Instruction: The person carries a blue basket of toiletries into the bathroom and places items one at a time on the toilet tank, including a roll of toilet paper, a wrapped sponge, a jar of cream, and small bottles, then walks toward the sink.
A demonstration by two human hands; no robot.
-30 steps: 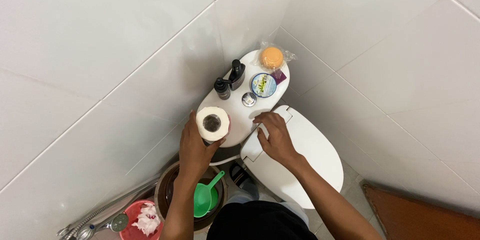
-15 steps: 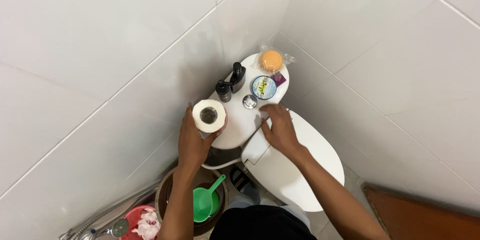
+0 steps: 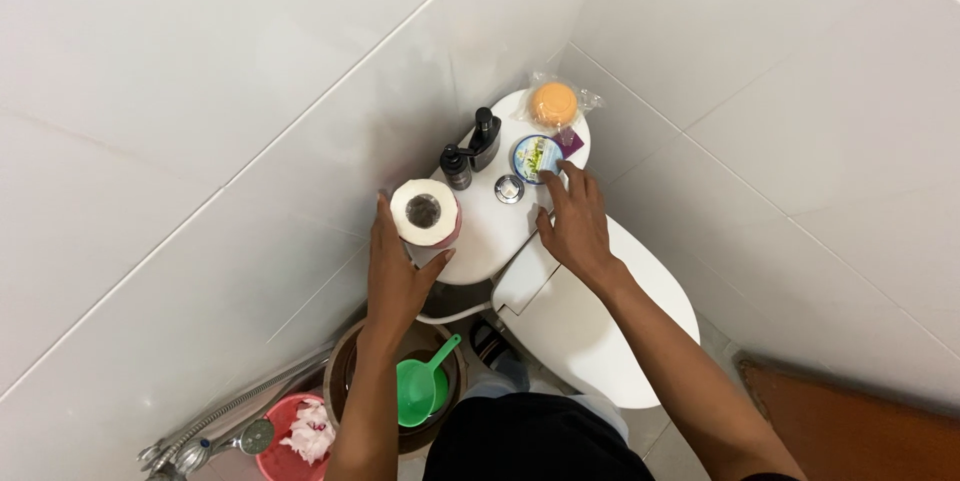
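Fingers (image 3: pixel 566 179) now forward, touching round tin (image 3: pixel 537 158)

Left hand (image 3: pixel 398 271): raised, fingers curled in a grasp, thumb on the right side, palm turned away from the body.
Right hand (image 3: pixel 573 226): flat, palm down, fingers stretched forward and slightly spread.
Arms: both extended forward, bare.
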